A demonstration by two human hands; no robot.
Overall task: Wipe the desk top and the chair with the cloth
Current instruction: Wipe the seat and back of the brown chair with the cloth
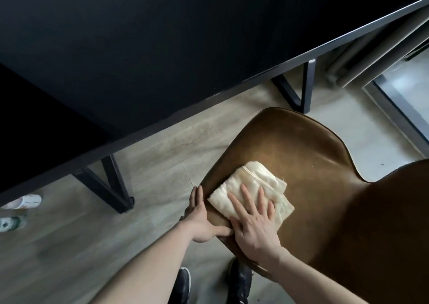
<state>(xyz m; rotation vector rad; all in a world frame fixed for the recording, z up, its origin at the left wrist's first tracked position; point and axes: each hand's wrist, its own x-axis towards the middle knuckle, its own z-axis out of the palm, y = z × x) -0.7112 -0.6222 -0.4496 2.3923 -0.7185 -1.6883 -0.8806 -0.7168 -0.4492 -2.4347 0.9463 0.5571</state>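
A pale wood floor (76, 245) is seen under a black desk (139, 48). A folded cream cloth (253, 187) is pressed flat on the brown chair seat (325, 176) by the right hand (253, 224), fingers straight. The seat edge is held by the left hand (199, 220), fingers straight, thumb on top.

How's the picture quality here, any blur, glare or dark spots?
Head view: the desk top is nearly black, detail lost; the chair seat shows soft sheen; floor at left is smeared; the desk edge bows from the wide lens; the cloth is fairly sharp.

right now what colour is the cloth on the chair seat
Cream, off-white, with a stitched hem. The cloth shows best in the head view, the only one.
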